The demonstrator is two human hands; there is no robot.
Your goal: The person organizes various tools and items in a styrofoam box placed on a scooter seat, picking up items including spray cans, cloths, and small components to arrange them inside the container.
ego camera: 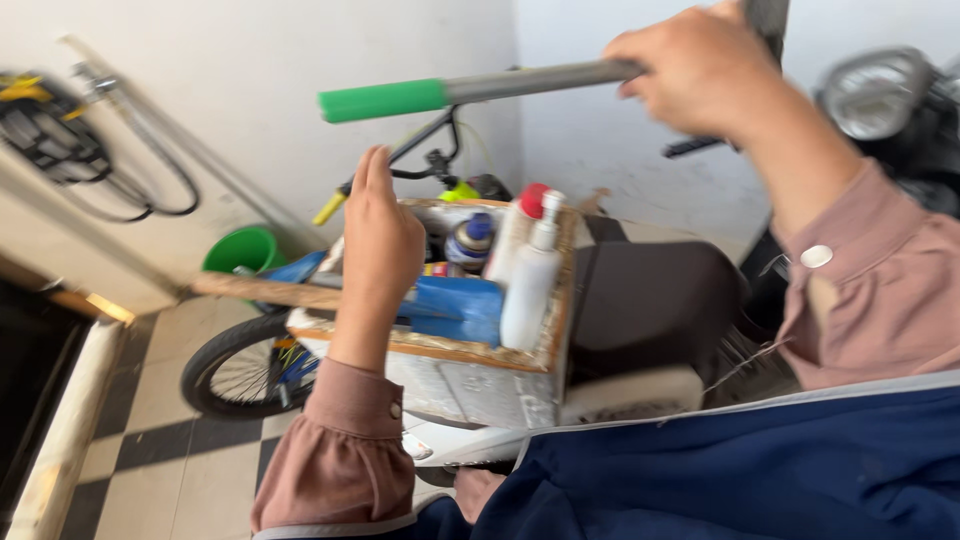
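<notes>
Blur softens right hand [700,75] gripping green-tipped bar [480,90]; left hand [382,240] flat, empty.

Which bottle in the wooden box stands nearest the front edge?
The white pump bottle with a spout top; the red-capped bottle and blue-capped can stand further back.

Dusty-pink long sleeves with gathered, buttoned cuffs [345,455]; white button at right cuff [816,256]; navy grey-trimmed garment [760,470].
</notes>
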